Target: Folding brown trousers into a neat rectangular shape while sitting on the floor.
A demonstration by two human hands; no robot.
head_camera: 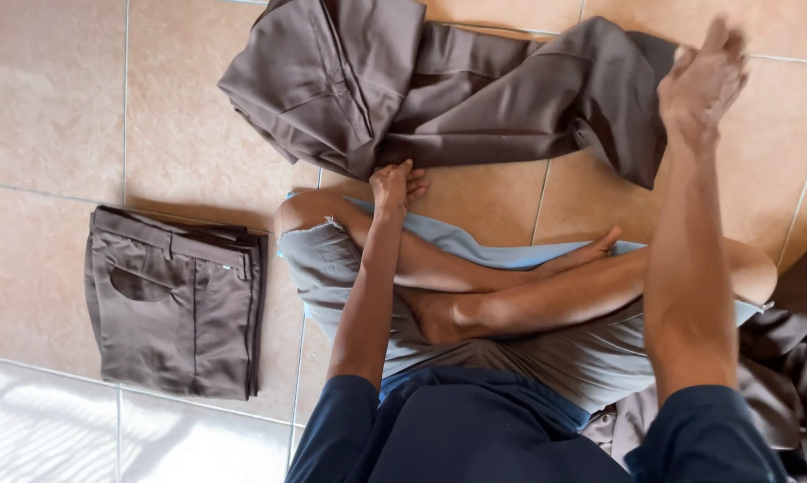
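Partly cropped: brown clothes pile, right edge

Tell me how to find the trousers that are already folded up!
Start at the tiled floor and find the person sitting cross-legged in the middle. Look to the side of the left hand, past the knee, to the folded brown trousers lying alone on the tiles. They are a neat flat rectangle with a pocket showing, unlike the spread, rumpled brown trousers that both hands touch.

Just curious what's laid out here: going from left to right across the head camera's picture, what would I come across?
Folded brown trousers → left hand at the unfolded brown trousers' edge → right hand → heap of brown cloth.
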